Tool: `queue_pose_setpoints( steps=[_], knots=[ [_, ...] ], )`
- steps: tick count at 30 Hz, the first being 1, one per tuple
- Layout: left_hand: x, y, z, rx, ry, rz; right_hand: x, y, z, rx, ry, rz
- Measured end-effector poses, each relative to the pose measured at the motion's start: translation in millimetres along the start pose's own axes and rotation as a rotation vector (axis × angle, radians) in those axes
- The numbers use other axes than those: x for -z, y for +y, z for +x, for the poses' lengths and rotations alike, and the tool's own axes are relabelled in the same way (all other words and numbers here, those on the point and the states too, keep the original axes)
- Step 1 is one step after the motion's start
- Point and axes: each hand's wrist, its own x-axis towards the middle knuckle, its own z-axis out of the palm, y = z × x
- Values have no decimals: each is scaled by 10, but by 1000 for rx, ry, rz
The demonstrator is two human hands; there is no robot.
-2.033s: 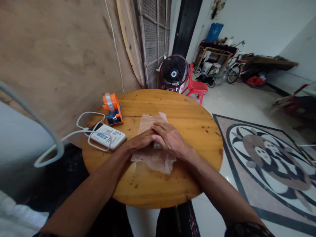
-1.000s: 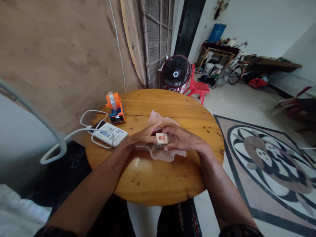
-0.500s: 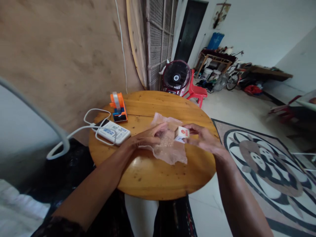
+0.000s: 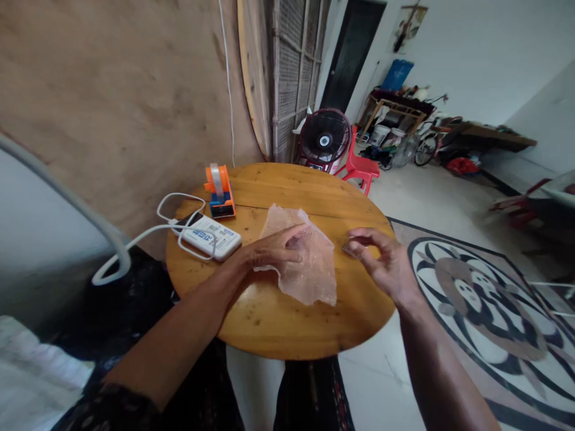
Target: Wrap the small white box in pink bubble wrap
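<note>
A crinkled sheet of translucent pink bubble wrap (image 4: 309,269) lies near the middle of the round wooden table. My left hand (image 4: 281,248) rests on its left part, thumb and fingers apart. To the right of the sheet, my right hand (image 4: 375,254) is raised over the table with its fingertips pinched together. A small greyish edge shows at those fingertips; the rest of it is hidden, so I cannot tell what it is. The small white-and-red box seen earlier is not visible as a box now.
An orange-and-blue tape dispenser (image 4: 220,191) stands at the table's back left. Before it lies a white power bank (image 4: 215,240) with a looped white cable (image 4: 157,228). Beyond the wooden table (image 4: 287,332) are a fan (image 4: 324,140) and a red plastic chair (image 4: 362,164).
My right hand has moved right, away from the bubble wrap, and the box it held no longer shows. My left hand stays on the wrap, whose right part is now uncovered.
</note>
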Motion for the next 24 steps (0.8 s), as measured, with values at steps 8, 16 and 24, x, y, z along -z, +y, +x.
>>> queue_pose_setpoints(
  steps=[8,16,24],
  knots=[
    [-41,-48,51,-192,-30,8,-694,-587,28,298,-337,20],
    [-44,-62,85,-265,87,136,-888,-194,239,214,-372,-90],
    [7,-244,122,23,228,-47,-1089,357,536,158,-274,-375]
  ],
)
